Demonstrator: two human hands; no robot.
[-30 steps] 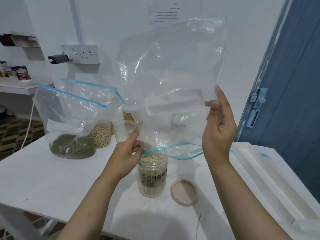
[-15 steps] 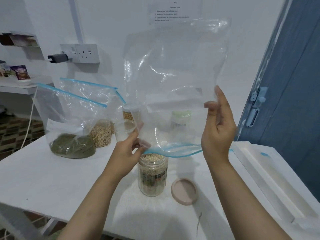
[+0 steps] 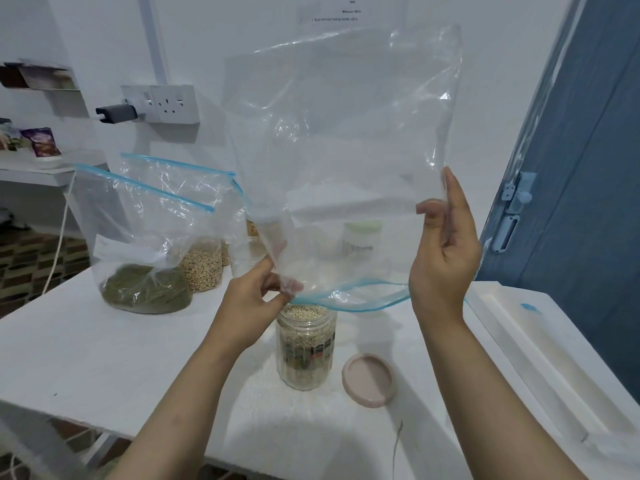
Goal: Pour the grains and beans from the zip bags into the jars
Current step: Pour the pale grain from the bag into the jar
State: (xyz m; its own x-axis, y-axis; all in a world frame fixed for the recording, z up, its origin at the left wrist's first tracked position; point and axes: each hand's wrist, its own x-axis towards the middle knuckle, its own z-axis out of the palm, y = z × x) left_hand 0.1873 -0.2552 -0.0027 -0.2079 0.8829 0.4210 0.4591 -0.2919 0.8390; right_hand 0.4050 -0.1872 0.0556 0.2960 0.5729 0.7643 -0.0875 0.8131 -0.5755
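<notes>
empty zip bag [image 3: 346, 150] hangs flatter than before, blue mouth less gaping over jar [image 3: 306, 348]

I log the empty zip bag [image 3: 346, 150]: thin clear plastic film, glossy, crinkled, blue seal strip. Jar [image 3: 306, 351]: clear ribbed plastic, shiny. Lid [image 3: 369, 380]: matt pink plastic. Counter [image 3: 104, 358]: smooth white matt surface. Door [image 3: 585, 202]: blue, faintly grained.

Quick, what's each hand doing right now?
Left hand: pinches the empty zip bag at its blue zip edge.
Right hand: grips the bag's other side, thumb on it.
</notes>
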